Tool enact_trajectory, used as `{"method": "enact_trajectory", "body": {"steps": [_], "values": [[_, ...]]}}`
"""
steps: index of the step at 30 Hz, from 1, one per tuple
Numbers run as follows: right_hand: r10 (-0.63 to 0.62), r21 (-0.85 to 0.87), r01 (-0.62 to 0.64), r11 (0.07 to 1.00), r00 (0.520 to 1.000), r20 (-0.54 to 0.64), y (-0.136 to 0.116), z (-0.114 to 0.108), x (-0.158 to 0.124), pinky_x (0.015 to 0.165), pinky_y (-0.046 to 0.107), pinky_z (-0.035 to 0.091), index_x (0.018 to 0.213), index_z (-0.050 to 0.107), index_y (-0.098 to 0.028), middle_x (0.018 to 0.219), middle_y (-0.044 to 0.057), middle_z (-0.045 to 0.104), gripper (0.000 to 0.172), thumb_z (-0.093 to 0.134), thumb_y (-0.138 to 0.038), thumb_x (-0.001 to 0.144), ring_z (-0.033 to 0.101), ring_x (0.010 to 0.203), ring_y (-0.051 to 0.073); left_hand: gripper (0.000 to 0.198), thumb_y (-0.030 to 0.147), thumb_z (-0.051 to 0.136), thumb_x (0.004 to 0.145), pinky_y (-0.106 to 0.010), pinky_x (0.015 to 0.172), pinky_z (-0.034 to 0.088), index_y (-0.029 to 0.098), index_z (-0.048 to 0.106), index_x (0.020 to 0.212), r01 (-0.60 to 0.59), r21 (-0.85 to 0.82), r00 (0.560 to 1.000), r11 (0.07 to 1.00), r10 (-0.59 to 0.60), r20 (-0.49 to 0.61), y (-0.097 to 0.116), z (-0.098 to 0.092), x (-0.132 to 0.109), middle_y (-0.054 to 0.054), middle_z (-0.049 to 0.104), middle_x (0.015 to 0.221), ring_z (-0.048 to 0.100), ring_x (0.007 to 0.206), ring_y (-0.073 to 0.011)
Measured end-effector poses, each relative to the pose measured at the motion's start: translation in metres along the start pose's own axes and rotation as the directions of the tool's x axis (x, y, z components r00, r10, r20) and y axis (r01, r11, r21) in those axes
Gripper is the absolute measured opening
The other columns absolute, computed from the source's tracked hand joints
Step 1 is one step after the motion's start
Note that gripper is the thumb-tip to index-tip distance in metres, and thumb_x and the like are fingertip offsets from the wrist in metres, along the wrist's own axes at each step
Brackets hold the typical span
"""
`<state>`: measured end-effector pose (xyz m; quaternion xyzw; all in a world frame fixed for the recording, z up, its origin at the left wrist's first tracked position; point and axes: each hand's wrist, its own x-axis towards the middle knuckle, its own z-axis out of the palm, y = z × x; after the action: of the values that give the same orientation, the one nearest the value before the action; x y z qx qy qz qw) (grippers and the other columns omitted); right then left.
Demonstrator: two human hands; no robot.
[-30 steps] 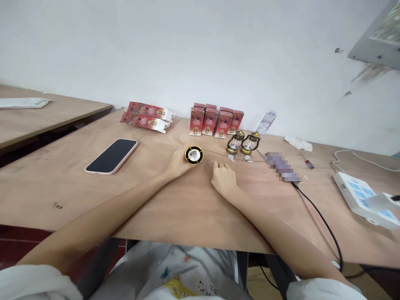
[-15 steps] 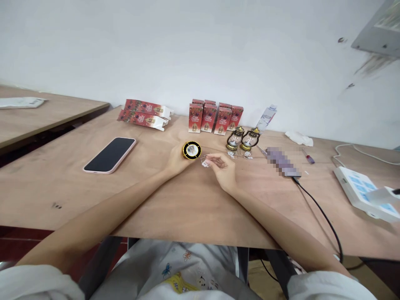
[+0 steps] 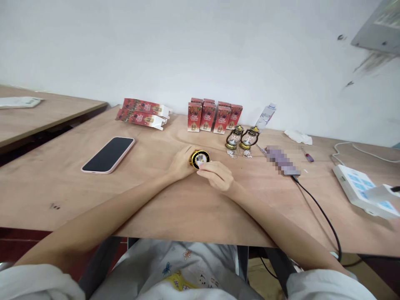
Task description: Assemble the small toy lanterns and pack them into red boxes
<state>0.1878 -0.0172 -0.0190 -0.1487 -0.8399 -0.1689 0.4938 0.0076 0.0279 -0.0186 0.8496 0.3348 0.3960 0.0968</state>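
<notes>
My left hand (image 3: 181, 163) is wrapped round a small gold-and-black lantern (image 3: 200, 157) whose round base faces up toward me. A pale disc fills the middle of that base. Over its lower right edge, the fingertips of my right hand (image 3: 218, 175) are pinched together against the base; what they hold, if anything, is hidden. Two more bronze-coloured lanterns, a left one (image 3: 232, 141) and a right one (image 3: 249, 141), stand upright behind my right hand. Small white tags with wire hooks (image 3: 246, 154) lie in front of them.
Several red printed boxes (image 3: 207, 116) stand by the wall, with flattened cartons (image 3: 140, 112) to their left. A phone (image 3: 108, 155) lies at left. Toward the right are a bottle (image 3: 266, 116), a second phone (image 3: 281, 160) on a cable, a screwdriver (image 3: 309, 158) and a power strip (image 3: 359, 187).
The lantern in my left hand has shifted slightly right and toward me. My right hand has moved from beside it onto its base, and the white tag by my fingers is now out of sight.
</notes>
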Motion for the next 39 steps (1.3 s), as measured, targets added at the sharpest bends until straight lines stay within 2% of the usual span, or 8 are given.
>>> {"method": "enact_trajectory", "body": {"steps": [3,5,10,15,21,26,35,39], "values": [[-0.117,-0.010,0.120,0.993,0.980,0.159,0.007,-0.005,-0.002,0.085,0.033,0.061,0.098,0.070,-0.023,0.101,0.005,0.073,0.023,0.050,-0.013,0.092,0.068,0.102,0.017,0.029,0.021,0.055,0.080,-0.038,0.087,0.048,0.020,0.054,0.109,0.006,0.034,0.999,0.999,-0.008,0.039,0.000,0.002,-0.001,-0.006,0.062,0.108,0.058,0.100,-0.0216],[-0.175,0.012,0.177,0.984,0.962,0.207,0.010,-0.009,-0.001,0.086,0.032,0.060,0.097,0.069,-0.024,0.103,0.005,0.073,0.023,0.051,-0.012,0.092,0.067,0.104,0.016,0.029,0.022,0.055,0.079,-0.039,0.086,0.048,0.021,0.055,0.109,0.014,0.048,0.998,0.999,-0.017,0.057,0.001,0.002,-0.001,-0.006,0.063,0.107,0.058,0.100,-0.0226],[-0.279,0.004,0.281,0.960,0.952,0.128,0.013,-0.010,0.000,0.085,0.031,0.060,0.098,0.068,-0.022,0.102,0.007,0.074,0.022,0.054,-0.008,0.089,0.067,0.106,0.017,0.028,0.025,0.055,0.081,-0.039,0.085,0.047,0.020,0.055,0.109,-0.004,0.058,0.999,0.998,0.002,0.048,0.001,0.000,-0.001,-0.007,0.062,0.107,0.058,0.101,-0.0233],[-0.188,0.059,0.181,0.982,0.970,0.155,0.015,-0.006,-0.006,0.087,0.032,0.060,0.101,0.068,-0.026,0.103,0.004,0.073,0.023,0.056,-0.010,0.089,0.066,0.104,0.016,0.027,0.025,0.056,0.080,-0.038,0.086,0.047,0.020,0.055,0.107,-0.018,0.049,0.999,0.999,0.017,0.027,0.000,0.001,0.000,-0.007,0.063,0.106,0.059,0.100,-0.0224],[-0.158,-0.112,0.182,0.977,0.968,0.197,0.015,-0.006,-0.008,0.079,0.032,0.060,0.112,0.066,-0.025,0.103,0.005,0.072,0.031,0.050,-0.009,0.091,0.068,0.092,0.017,0.030,0.021,0.056,0.079,-0.040,0.086,0.046,0.021,0.054,0.109,0.012,0.088,0.997,0.996,-0.018,0.069,0.001,0.000,-0.001,-0.007,0.063,0.109,0.058,0.103,-0.0235],[-0.017,-0.120,0.050,0.992,0.965,0.263,0.014,-0.008,-0.007,0.080,0.034,0.059,0.114,0.066,-0.023,0.097,0.007,0.071,0.031,0.045,-0.012,0.094,0.067,0.090,0.018,0.033,0.025,0.057,0.078,-0.038,0.086,0.046,0.021,0.054,0.110,-0.004,0.095,0.999,0.995,-0.001,0.045,-0.001,0.001,-0.001,-0.007,0.063,0.109,0.058,0.103,-0.0235],[0.049,-0.203,-0.015,0.979,0.986,0.159,0.018,-0.009,-0.004,0.069,0.032,0.054,0.095,0.067,-0.021,0.086,0.008,0.069,0.022,0.046,-0.017,0.095,0.064,0.077,0.017,0.035,0.034,0.062,0.079,-0.036,0.083,0.045,0.020,0.055,0.110,-0.019,0.121,0.999,0.992,0.015,0.031,0.000,0.001,0.000,-0.006,0.063,0.107,0.059,0.101,-0.0233],[0.055,-0.213,-0.032,0.977,0.993,0.100,0.021,-0.006,-0.006,0.068,0.032,0.050,0.094,0.065,-0.020,0.084,0.008,0.067,0.015,0.050,-0.018,0.093,0.061,0.075,0.017,0.035,0.036,0.062,0.079,-0.035,0.085,0.045,0.020,0.055,0.109,0.005,0.115,0.999,0.993,-0.009,0.036,0.000,0.001,0.000,-0.006,0.064,0.108,0.059,0.104,-0.0239]]}}
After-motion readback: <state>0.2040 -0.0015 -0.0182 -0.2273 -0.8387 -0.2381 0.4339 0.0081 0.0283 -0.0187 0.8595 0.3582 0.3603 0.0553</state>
